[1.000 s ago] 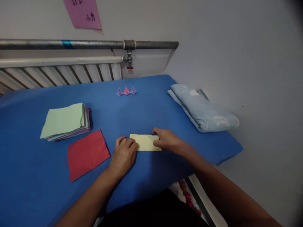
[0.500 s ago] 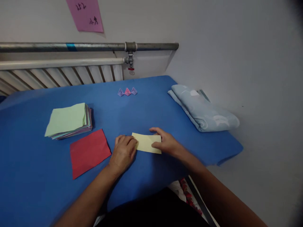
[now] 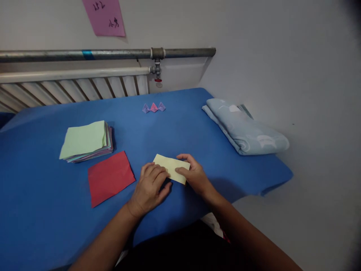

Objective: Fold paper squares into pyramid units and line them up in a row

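A yellow paper rectangle (image 3: 171,165) lies slantwise over the blue surface, and it looks folded, with a second edge just showing at its lower right corner. Curled fingers of my left hand (image 3: 149,187) press together on its lower left edge, while the thumb stands off to the side. On the right end, my right hand (image 3: 196,175) grips the sheet, thumb on top and forefinger arched past the far edge. A red paper sheet (image 3: 111,178) lies flat, left of my left hand.
Stacked coloured paper (image 3: 84,139), pale green on top, sits at the left. Three small folded paper shapes (image 3: 153,107) stand farther back. A folded light-blue blanket (image 3: 245,130) lies along the right wall. Behind the blue surface (image 3: 124,116) are a radiator (image 3: 93,88) and a pipe (image 3: 118,55).
The yellow paper has turned, its right end now nearer to me. My left hand has shifted along its lower edge with the thumb spread away, and my right thumb reaches farther over the sheet.
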`<state>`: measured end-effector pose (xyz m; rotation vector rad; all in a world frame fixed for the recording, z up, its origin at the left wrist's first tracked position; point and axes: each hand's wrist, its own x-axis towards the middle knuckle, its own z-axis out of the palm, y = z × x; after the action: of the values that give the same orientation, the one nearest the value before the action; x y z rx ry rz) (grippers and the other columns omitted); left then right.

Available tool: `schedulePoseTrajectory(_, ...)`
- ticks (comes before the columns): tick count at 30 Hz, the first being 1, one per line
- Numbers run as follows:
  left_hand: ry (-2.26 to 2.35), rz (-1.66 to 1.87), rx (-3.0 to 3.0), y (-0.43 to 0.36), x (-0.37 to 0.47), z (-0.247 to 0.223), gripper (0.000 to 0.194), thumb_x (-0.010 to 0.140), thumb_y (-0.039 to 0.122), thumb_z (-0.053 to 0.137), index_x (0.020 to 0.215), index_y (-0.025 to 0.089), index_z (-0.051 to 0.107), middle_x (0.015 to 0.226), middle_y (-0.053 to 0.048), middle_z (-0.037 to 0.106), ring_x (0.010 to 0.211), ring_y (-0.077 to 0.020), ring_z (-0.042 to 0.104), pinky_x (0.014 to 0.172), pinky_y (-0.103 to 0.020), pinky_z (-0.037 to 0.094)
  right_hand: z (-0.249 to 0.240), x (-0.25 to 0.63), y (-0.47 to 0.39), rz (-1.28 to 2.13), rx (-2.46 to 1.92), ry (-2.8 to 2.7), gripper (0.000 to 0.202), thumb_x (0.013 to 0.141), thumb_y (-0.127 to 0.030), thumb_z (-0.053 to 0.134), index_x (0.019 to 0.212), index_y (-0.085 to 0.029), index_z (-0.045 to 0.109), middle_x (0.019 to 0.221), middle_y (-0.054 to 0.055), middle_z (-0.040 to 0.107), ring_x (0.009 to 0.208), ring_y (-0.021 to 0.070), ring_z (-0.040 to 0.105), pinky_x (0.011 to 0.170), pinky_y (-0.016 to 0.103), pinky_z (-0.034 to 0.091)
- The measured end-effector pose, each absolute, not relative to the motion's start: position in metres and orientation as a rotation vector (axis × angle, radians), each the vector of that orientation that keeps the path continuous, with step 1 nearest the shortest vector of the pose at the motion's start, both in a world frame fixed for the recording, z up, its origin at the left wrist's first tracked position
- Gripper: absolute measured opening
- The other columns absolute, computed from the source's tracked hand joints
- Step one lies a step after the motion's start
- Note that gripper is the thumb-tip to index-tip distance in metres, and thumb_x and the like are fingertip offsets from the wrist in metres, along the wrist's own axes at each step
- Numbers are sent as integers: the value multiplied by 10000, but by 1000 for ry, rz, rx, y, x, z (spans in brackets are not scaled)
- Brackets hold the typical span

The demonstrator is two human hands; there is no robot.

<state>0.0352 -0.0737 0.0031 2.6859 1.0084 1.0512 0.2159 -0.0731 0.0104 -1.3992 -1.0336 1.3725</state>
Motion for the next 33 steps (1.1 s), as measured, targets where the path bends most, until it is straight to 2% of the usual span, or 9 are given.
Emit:
schedulePoseTrajectory(12, 1038, 997, 2677, -70, 35, 2, 122, 853, 170, 577, 975, 173, 570, 974, -81, 650, 967, -232, 569, 912, -439, 439, 7, 217, -75, 1359, -1402, -953, 372, 669, -306, 620, 1025, -243, 530, 689, -65, 533, 503, 103, 470, 432, 210, 342)
schedulePoseTrajectory(20, 991, 1103, 2716, -73, 39, 3, 133, 854, 151, 589, 985, 167, 573, 972, -77, 657, 965, -215, 572, 942, -439, 441, 11, 210, -79, 1353, -1384, -903, 361, 664, -297, 631, 1009, -234, 541, 726, -53, 567, 549, 105, 497, 471, 215, 382)
schedulePoseTrajectory(24, 989, 1074, 2766, -73, 41, 2, 102, 871, 109, 548, 936, 176, 590, 934, -49, 682, 938, -198, 596, 954, -439, 430, 12, 209, -82, 1402, -1430, -997, 318, 702, -310, 604, 1007, -240, 542, 572, -87, 501, 435, 95, 446, 398, 206, 354)
schedulePoseTrajectory(27, 993, 1058, 2764, -74, 40, 1, 110, 880, 99, 528, 896, 180, 601, 900, -36, 698, 909, -185, 616, 952, -436, 426, 14, 219, -85, 1415, -1487, -1081, 297, 718, -305, 575, 1007, -242, 543, 574, -92, 497, 367, 76, 399, 348, 200, 308)
schedulePoseTrajectory(30, 1043, 1002, 2733, -77, 38, -1, 123, 882, 105, 518, 856, 184, 609, 863, -32, 703, 875, -182, 622, 940, -431, 430, 15, 236, -94, 1332, -1554, -1163, 260, 744, -313, 569, 992, -233, 565, 664, -52, 549, 452, 96, 482, 377, 206, 355)
schedulePoseTrajectory(33, 1096, 915, 2695, -80, 36, -3, 132, 882, 99, 513, 856, 188, 608, 868, -25, 708, 857, -177, 621, 942, -429, 426, 12, 249, -107, 997, -1592, -1369, 182, 799, -290, 543, 958, -226, 605, 790, 16, 616, 687, 159, 605, 565, 273, 490)
